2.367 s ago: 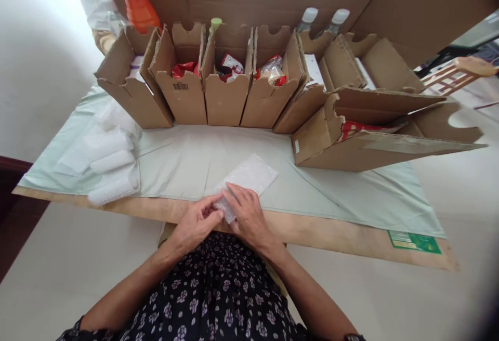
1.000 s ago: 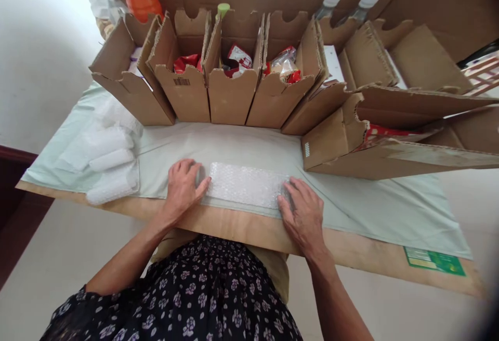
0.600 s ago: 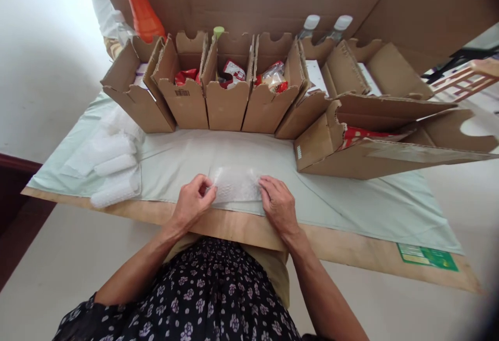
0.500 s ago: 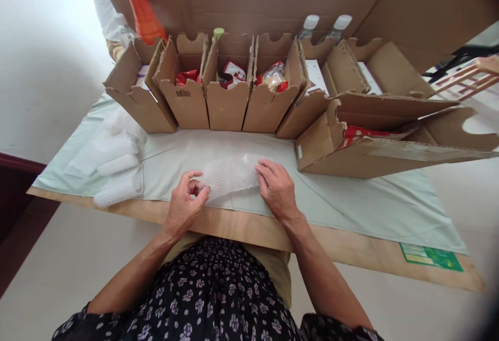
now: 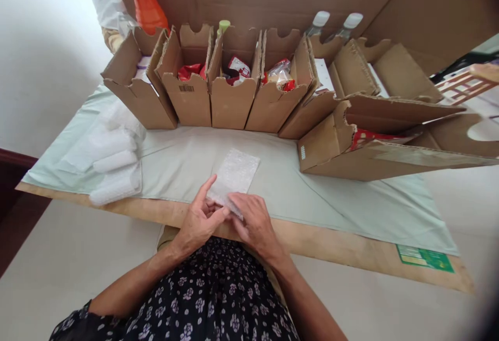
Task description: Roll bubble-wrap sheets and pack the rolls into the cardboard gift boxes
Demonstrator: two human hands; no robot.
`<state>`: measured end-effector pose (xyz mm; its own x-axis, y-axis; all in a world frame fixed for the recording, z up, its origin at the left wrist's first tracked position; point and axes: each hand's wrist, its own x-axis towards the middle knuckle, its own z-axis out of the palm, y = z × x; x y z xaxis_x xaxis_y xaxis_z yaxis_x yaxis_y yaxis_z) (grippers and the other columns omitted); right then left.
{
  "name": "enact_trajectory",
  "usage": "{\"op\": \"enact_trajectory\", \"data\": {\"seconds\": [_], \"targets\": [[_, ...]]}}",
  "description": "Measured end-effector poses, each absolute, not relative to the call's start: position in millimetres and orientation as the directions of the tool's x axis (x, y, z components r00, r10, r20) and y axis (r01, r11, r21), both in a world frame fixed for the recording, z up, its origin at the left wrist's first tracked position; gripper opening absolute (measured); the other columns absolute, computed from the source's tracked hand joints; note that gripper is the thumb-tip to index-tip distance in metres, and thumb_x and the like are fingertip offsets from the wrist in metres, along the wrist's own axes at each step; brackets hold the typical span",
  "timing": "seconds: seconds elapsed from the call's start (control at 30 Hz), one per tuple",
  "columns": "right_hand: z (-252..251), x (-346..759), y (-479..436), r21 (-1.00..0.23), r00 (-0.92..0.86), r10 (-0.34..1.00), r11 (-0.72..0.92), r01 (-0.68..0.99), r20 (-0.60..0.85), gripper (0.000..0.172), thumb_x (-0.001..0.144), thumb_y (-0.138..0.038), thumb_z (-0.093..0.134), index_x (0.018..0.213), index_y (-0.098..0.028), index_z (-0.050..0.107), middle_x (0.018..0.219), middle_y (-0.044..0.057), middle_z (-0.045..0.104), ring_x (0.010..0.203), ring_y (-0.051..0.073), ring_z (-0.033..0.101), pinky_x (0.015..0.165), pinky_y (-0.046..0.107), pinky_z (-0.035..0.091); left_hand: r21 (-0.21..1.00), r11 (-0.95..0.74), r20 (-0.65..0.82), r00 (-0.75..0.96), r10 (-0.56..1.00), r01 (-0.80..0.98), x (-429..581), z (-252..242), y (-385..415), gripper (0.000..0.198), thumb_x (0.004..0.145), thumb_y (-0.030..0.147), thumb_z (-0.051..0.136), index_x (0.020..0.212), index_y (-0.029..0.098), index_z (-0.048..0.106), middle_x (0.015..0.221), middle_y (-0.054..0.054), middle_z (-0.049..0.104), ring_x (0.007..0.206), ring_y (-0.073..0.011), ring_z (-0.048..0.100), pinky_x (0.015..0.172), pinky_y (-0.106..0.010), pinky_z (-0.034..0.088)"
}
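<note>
A sheet of clear bubble wrap lies partly on the pale green cloth, its near end raised at the table's front edge. My left hand pinches that near end with the thumb, its index finger stretched out. On the other side my right hand grips the same end, fingers bent over it. The two hands are close together, and their fingertips partly hide the wrap's near edge. To the left rest several rolled or folded pieces of bubble wrap.
A row of cardboard boxes holding packets and cartons stands behind, with another cardboard box angled at right. Behind them are an orange bottle and white-capped bottles. A wooden edge borders the table's front.
Both hands have come together and nearer my body. The bubble wrap has turned from lying crosswise between them to stretching away from me.
</note>
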<state>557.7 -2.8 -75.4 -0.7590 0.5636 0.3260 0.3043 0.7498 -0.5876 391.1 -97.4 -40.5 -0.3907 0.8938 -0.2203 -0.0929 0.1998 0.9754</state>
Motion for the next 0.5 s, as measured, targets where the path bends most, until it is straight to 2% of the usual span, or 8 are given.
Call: {"op": "enact_trajectory", "data": {"seconds": [0.07, 0.13, 0.2, 0.23, 0.3, 0.37, 0.43, 0.5], "targets": [[-78, 551, -6, -0.703, -0.615, 0.711, 0.627, 0.337, 0.340, 0.030, 0.100, -0.022, 0.049, 0.121, -0.025, 0.070, 0.112, 0.008, 0.078, 0.103, 0.024, 0.071, 0.093, 0.042, 0.055, 0.980, 0.168, -0.103, -0.440, 0.892, 0.110, 380, -39, -101, 0.077, 0.087, 0.033, 0.067, 0.157, 0.017, 0.037, 0.086, -0.001, 0.070, 0.080, -0.0164, 0.066, 0.085, -0.033, 0.055], [-78, 547, 0, -0.808, -0.522, 0.812, 0.481, 0.341, 0.263, 0.025, 0.101, -0.030, 0.051, 0.107, -0.025, 0.074, 0.101, 0.006, 0.079, 0.093, 0.023, 0.072, 0.086, 0.039, 0.057, 0.928, 0.150, 0.041, -0.494, 0.869, 0.341, 369, -42, -100, 0.068, 0.084, 0.030, 0.067, 0.149, 0.020, 0.049, 0.103, -0.006, 0.070, 0.096, -0.0202, 0.066, 0.096, -0.039, 0.053], [-77, 545, 7, -0.881, -0.514, 0.842, 0.358, 0.309, 0.162, 0.025, 0.099, -0.036, 0.054, 0.101, -0.024, 0.075, 0.096, 0.005, 0.079, 0.087, 0.022, 0.072, 0.081, 0.035, 0.058, 0.873, 0.145, 0.117, -0.487, 0.865, 0.466, 360, -49, -94, 0.068, 0.080, 0.030, 0.068, 0.146, 0.021, 0.052, 0.126, -0.011, 0.066, 0.115, -0.0254, 0.063, 0.103, -0.043, 0.051], [-77, 545, 10, -0.903, -0.520, 0.845, 0.312, 0.296, 0.121, 0.025, 0.098, -0.037, 0.055, 0.101, -0.023, 0.075, 0.094, 0.004, 0.079, 0.085, 0.021, 0.072, 0.078, 0.034, 0.058, 0.865, 0.146, 0.110, -0.467, 0.877, 0.479, 358, -53, -88, 0.070, 0.081, 0.031, 0.068, 0.148, 0.020, 0.050, 0.131, -0.012, 0.064, 0.119, -0.0265, 0.061, 0.102, -0.042, 0.051], [-80, 544, 15, -0.919, -0.508, 0.859, 0.251, 0.305, 0.066, 0.026, 0.097, -0.038, 0.056, 0.105, -0.021, 0.074, 0.090, 0.003, 0.078, 0.079, 0.020, 0.071, 0.072, 0.031, 0.057, 0.871, 0.173, 0.048, -0.429, 0.902, 0.460, 359, -60, -73, 0.070, 0.085, 0.031, 0.064, 0.152, 0.018, 0.045, 0.120, -0.011, 0.068, 0.108, -0.0232, 0.065, 0.093, -0.037, 0.054], [-85, 544, 19, -0.900, -0.451, 0.890, 0.251, 0.355, 0.070, 0.031, 0.095, -0.037, 0.058, 0.116, -0.019, 0.071, 0.089, 0.003, 0.077, 0.076, 0.020, 0.070, 0.072, 0.032, 0.057, 0.855, 0.227, -0.010, -0.422, 0.906, 0.467, 363, -67, -58, 0.065, 0.089, 0.029, 0.060, 0.152, 0.016, 0.045, 0.094, -0.004, 0.069, 0.083, -0.0170, 0.065, 0.080, -0.030, 0.053], [-88, 546, 22, -0.846, -0.371, 0.916, 0.315, 0.431, 0.152, 0.037, 0.094, -0.036, 0.060, 0.126, -0.018, 0.066, 0.094, 0.005, 0.077, 0.078, 0.021, 0.069, 0.077, 0.035, 0.057, 0.803, 0.272, -0.019, -0.433, 0.901, 0.531, 366, -72, -45, 0.063, 0.089, 0.025, 0.060, 0.149, 0.016, 0.048, 0.081, 0.001, 0.065, 0.071, -0.0148, 0.060, 0.077, -0.029, 0.052], [-87, 550, 23, -0.755, -0.315, 0.904, 0.417, 0.507, 0.288, 0.040, 0.095, -0.035, 0.061, 0.131, -0.019, 0.062, 0.100, 0.007, 0.076, 0.082, 0.021, 0.069, 0.083, 0.038, 0.056, 0.736, 0.298, -0.006, -0.435, 0.901, 0.607, 366, -78, -38, 0.064, 0.086, 0.023, 0.063, 0.149, 0.017, 0.049, 0.080, 0.002, 0.065, 0.072, -0.0160, 0.060, 0.079, -0.031, 0.052]]}}
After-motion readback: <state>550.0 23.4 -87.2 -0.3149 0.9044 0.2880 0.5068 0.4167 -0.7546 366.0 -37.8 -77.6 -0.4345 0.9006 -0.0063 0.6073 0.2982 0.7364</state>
